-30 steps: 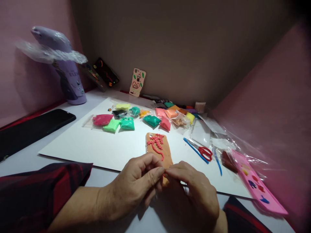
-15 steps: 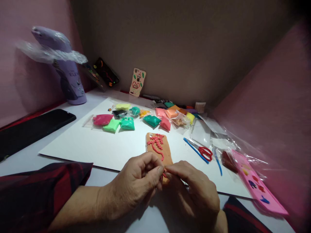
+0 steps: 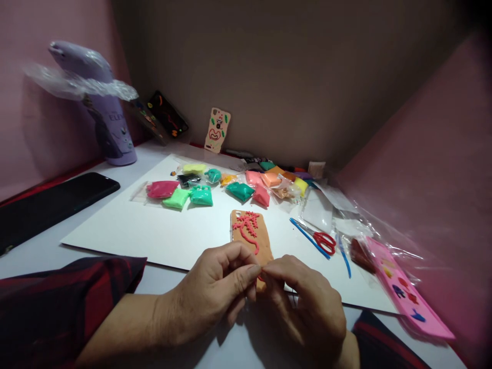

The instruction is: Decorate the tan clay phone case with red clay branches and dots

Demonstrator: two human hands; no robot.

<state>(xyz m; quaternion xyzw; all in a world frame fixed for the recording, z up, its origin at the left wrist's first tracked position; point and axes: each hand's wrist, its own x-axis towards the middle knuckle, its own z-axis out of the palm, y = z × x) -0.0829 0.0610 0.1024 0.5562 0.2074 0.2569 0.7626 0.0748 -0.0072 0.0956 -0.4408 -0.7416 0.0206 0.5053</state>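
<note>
A tan clay-covered phone case (image 3: 264, 234) lies near the front edge of the white board, with a red branching clay shape (image 3: 248, 224) on its upper part. Over its lower end, my left hand (image 3: 221, 287) is pinched, thumb against fingers. My right hand (image 3: 307, 302) is closed too, its fingertips meeting those of the left. Whatever sits between the fingertips is too small to make out. A bit of red clay shows on the case just below them.
Colourful clay packets (image 3: 201, 196) line the back of the white board (image 3: 126, 230). Red-handled scissors (image 3: 325, 242) and blue strips lie right, beside a pink tray (image 3: 430, 318). A black phone (image 3: 61, 205) and purple bottle (image 3: 115, 128) stand left. Decorated cases (image 3: 218, 130) lean at the back.
The fingers of my right hand have shifted slightly at the pinch. Less red clay shows between the fingertips. Everything else looks the same.
</note>
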